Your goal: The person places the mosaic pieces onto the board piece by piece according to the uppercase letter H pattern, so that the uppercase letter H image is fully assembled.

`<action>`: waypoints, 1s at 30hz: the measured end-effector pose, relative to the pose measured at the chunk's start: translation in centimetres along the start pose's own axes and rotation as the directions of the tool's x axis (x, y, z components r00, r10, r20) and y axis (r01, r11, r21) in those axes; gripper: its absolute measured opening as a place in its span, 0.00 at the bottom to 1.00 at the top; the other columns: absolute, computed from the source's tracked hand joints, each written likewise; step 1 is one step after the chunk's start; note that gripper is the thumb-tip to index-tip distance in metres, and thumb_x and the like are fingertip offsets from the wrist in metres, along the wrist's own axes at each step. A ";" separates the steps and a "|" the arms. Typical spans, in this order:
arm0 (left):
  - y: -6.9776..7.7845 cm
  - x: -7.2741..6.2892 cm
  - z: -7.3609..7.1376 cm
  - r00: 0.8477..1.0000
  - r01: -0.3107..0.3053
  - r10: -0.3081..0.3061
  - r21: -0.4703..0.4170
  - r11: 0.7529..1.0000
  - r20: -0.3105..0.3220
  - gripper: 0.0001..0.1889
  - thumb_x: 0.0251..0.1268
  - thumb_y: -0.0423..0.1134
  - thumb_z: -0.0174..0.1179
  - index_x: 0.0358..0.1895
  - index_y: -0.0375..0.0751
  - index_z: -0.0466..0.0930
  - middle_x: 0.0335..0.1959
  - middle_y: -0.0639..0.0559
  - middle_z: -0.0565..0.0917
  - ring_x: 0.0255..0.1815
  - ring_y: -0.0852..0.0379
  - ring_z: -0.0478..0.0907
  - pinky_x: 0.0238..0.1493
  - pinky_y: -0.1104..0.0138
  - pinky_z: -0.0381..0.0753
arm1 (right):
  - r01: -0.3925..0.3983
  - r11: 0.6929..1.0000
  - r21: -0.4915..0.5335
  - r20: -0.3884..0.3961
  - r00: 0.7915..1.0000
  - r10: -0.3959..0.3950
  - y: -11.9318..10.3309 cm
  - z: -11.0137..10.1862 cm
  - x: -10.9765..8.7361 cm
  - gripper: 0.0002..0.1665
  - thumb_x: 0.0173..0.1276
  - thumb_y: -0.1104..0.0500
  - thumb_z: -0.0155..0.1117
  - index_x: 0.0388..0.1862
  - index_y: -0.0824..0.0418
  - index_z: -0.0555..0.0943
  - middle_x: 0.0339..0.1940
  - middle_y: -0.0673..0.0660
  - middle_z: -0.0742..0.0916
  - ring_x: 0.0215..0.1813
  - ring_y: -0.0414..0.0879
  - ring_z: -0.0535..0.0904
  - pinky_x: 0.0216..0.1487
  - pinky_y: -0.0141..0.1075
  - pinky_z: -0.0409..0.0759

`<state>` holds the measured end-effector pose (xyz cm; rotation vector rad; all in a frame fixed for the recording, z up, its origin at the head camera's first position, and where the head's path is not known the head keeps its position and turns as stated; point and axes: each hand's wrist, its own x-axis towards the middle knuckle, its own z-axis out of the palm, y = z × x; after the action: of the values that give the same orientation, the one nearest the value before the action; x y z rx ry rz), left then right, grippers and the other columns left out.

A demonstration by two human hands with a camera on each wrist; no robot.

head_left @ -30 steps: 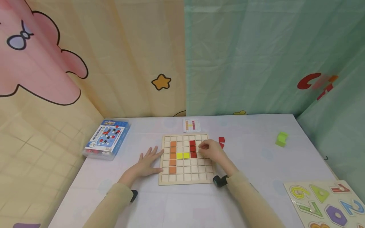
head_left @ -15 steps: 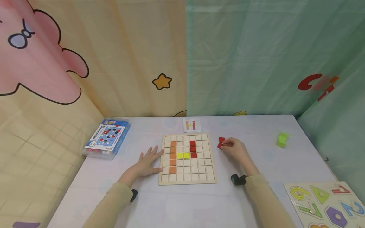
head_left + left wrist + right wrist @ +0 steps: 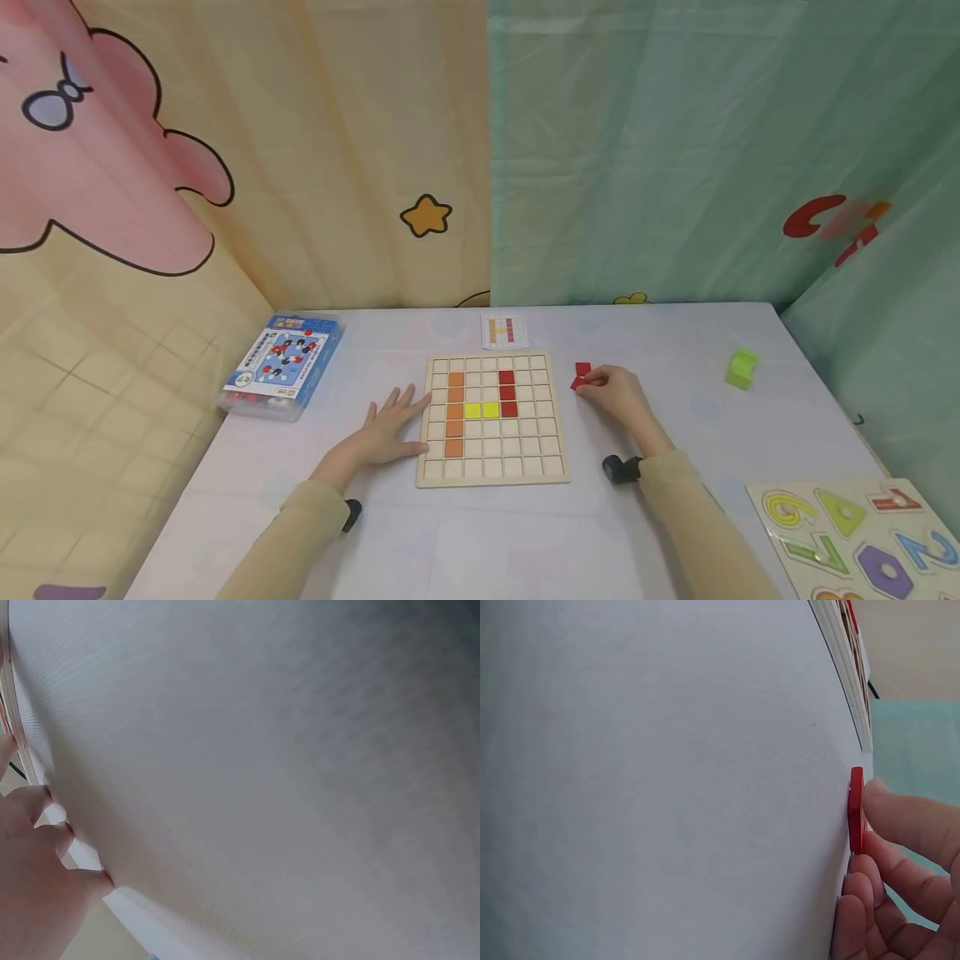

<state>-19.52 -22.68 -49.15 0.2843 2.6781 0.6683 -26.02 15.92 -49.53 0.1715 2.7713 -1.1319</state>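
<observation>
A wooden grid board (image 3: 492,468) lies on the table, with a column of orange tiles (image 3: 454,427), two yellow tiles (image 3: 482,410) and three dark red tiles (image 3: 508,392) in its cells. My left hand (image 3: 386,429) rests with spread fingers at the board's left edge, thumb and index touching it. Right of the board, my right hand (image 3: 618,396) pinches a red tile (image 3: 856,810) between thumb and index finger, low against the tabletop. Another red tile (image 3: 582,367) lies just behind it. In the left wrist view, several fingers (image 3: 56,838) press on the white tabletop.
A small pattern card (image 3: 505,331) lies behind the board. A boxed set (image 3: 281,367) sits at the back left. A green block (image 3: 742,367) stands at the right, and a number and shape puzzle board (image 3: 847,533) lies at the front right.
My right hand has moved right, from above the board to the loose red tiles, and now takes hold of the nearer one. The left hand stays where it was.
</observation>
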 end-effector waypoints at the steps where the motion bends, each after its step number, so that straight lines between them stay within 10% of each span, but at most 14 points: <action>1: 0.0 0.0 0.0 1.000 0.001 -0.001 -0.001 1.000 0.000 0.45 0.59 0.53 0.68 0.78 0.49 0.56 0.81 0.40 0.44 0.81 0.37 0.32 0.75 0.34 0.28 | -0.001 1.000 -0.005 -0.002 1.000 0.001 0.0 0.1 0.0 0.16 0.65 0.58 0.69 0.46 0.67 0.82 0.41 0.63 0.85 0.43 0.53 0.78 0.49 0.43 0.83; 30: 0.1 0.1 -0.1 1.000 0.017 -0.017 0.006 1.000 0.013 0.46 0.59 0.53 0.68 0.78 0.51 0.54 0.81 0.40 0.43 0.81 0.37 0.31 0.75 0.35 0.28 | 0.087 0.984 0.158 0.112 0.988 -0.106 -3.3 1.8 -2.9 0.10 0.63 0.62 0.71 0.38 0.64 0.79 0.34 0.59 0.84 0.34 0.46 0.77 0.33 0.30 0.79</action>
<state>-19.61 -22.58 -49.08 0.2665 2.6678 0.6517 -23.54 12.21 -48.01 -0.0154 2.6129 -1.3327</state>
